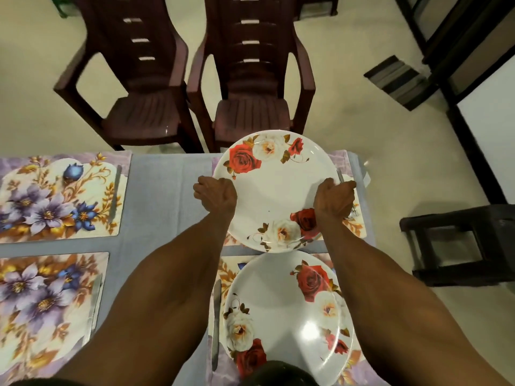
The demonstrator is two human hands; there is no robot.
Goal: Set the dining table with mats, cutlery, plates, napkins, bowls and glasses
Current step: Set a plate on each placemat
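Plate step: 2nd plate going down on far-right mat.

Left hand (214, 195) and right hand (333, 200) each curl a grip round opposite rims of the far plate (278, 188), held over the far mat (341, 160). Near plate (287, 310) sits on its mat already. Next: lower it centred, w/o knocking the fork (344, 182) under the right grip; two left mats (60, 196) lack plates.

bare tablecloth (164, 190) between mats (chairs (245, 87) beyond)
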